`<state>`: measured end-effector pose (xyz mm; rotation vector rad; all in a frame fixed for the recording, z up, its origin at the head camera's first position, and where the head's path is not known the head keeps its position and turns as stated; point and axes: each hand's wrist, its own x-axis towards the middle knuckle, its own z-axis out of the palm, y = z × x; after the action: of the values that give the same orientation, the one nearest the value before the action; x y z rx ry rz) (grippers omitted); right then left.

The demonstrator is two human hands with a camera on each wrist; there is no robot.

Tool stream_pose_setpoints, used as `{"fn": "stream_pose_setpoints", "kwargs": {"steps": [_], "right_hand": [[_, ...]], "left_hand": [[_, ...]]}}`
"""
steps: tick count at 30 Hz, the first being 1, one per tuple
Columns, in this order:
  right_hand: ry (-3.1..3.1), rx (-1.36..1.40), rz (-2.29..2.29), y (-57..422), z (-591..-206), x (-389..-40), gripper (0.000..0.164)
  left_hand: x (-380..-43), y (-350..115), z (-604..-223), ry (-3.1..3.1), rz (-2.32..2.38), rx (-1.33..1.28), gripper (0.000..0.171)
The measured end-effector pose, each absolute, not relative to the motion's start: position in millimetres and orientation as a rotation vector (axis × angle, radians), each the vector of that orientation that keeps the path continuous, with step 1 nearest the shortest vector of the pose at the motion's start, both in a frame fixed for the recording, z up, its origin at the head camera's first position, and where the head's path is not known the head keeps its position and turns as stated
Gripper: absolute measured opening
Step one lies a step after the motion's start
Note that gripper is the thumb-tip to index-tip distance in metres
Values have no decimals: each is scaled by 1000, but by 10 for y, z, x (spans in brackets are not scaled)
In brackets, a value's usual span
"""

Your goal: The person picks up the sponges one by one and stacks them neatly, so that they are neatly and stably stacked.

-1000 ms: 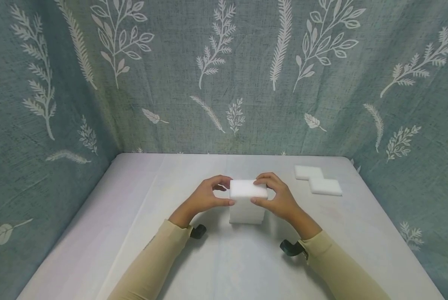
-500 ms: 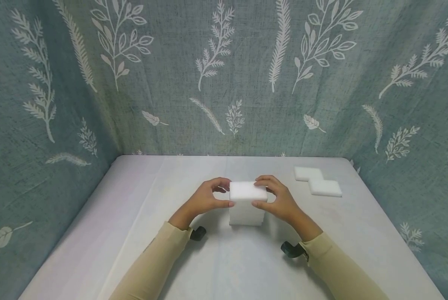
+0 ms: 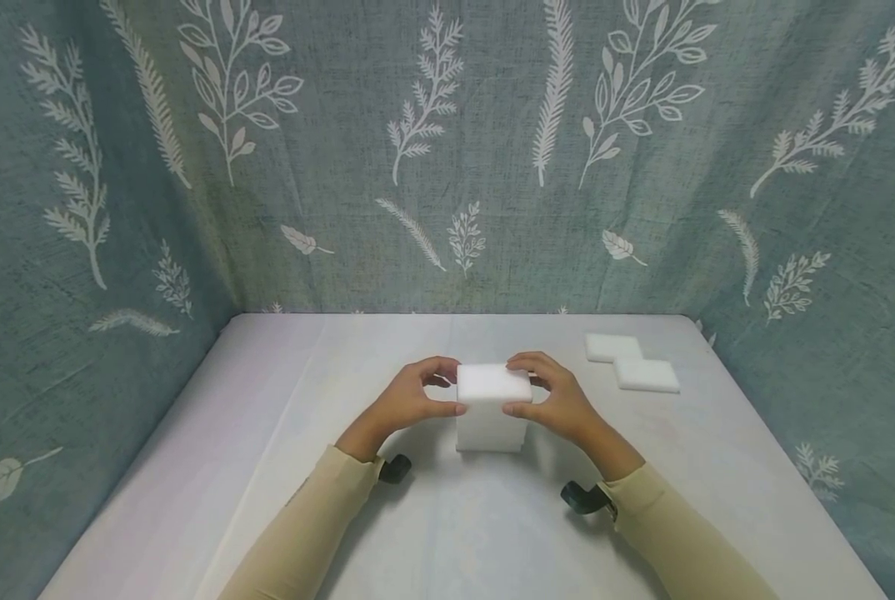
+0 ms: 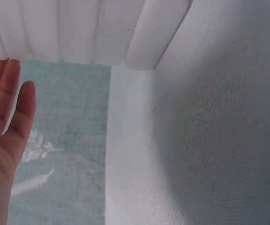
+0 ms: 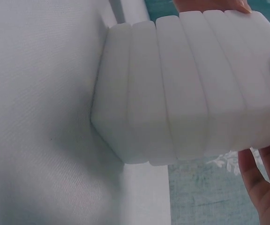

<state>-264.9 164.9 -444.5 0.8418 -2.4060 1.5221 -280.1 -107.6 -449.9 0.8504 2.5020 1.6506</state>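
A stack of several white sponges point(image 3: 490, 429) stands upright on the table, its layers edge to edge in the right wrist view. The top sponge point(image 3: 494, 382) lies flat over the rest. At the stack's left side, my left hand point(image 3: 412, 393) holds the upper layers, thumb in front and fingers round the back. On the other side, my right hand point(image 3: 562, 402) grips the same upper part, thumb on the front face. The left wrist view has the left fingers point(image 4: 8, 89) touching the upper layers' far edge. Some fingertips are hidden behind the stack.
Two more white sponges lie at the back right, the nearer one point(image 3: 648, 376) overlapping the farther one point(image 3: 612, 347). A white cloth covers the table point(image 3: 290, 500). Green leaf-patterned curtains point(image 3: 342, 167) enclose its back and sides.
The view has shifted slightly. Both hands keep the same places at the stack, and the two sponges at the back right have not moved.
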Motion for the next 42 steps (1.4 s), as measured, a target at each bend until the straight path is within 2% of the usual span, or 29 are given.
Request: {"fn": "stream_pose_setpoints", "kwargs": {"steps": [8, 15, 21, 29, 36, 42], "right_hand": [[-2399, 858, 1490, 1646, -4415, -2651, 55], [-2412, 888, 1486, 1696, -4455, -2628, 57], [-2411, 929, 1444, 1731, -4201, -2439, 60], [-2429, 934, 1411, 1900, -4119, -2433, 57], [-2516, 835, 1362, 2140, -4375, -2670, 59], [-2601, 729, 1293, 2365, -4438, -2690, 52]], "left_hand": [[-2805, -1050, -4503, 2478, 1713, 867, 67], [-2735, -1006, -4447, 2490, 1692, 879, 64], [-2600, -975, -4250, 2497, 1687, 876, 59], [-2772, -1034, -4461, 2517, 1683, 866, 62], [-2779, -1073, -4461, 2493, 1759, 920, 58], [-2800, -1056, -4484, 2497, 1762, 944, 55]]}}
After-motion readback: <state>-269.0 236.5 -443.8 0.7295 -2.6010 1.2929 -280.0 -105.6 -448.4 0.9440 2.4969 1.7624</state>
